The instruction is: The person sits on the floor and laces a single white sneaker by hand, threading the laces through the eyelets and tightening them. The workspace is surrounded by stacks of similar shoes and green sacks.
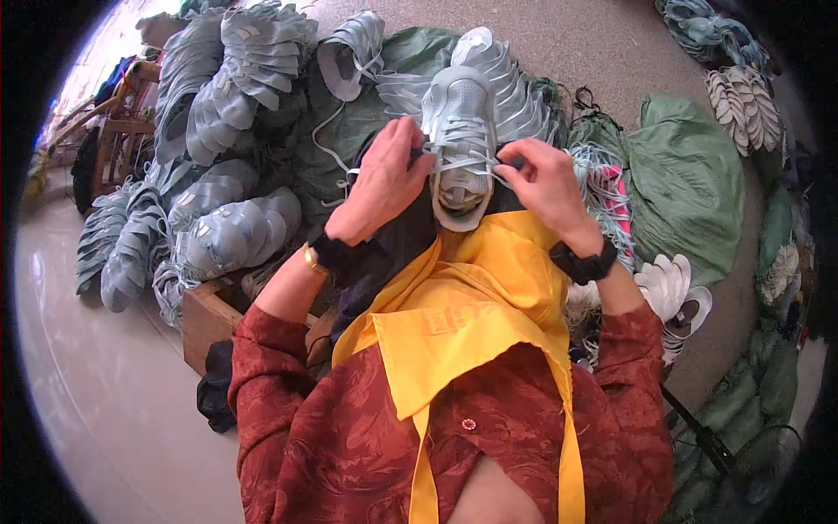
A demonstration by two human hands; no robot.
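Observation:
A pale grey-blue shoe upper [463,103] lies between my knees, its toe pointing away from me and its opening towards me. Pale shoelace [464,159] crosses its front in rows. On the left side of the opening, my left hand [390,179] is closed, thumb and fingertips pinching the lace beside the eyelets. My right hand [548,190] pinches the lace on the opposite side, where a strand runs from its fingertips to the shoe. Dark coverings show on some fingers of both hands. A yellow apron [467,306] covers my lap just below the shoe's heel.
Stacks of similar grey-blue uppers [249,74] are piled at the left. Another upper [349,57] with a loose lace lies ahead, beside more stacked uppers [515,96]. A green sack [685,183] stands at the right, near white shoe pieces [668,288]. A wooden box [208,323] sits left.

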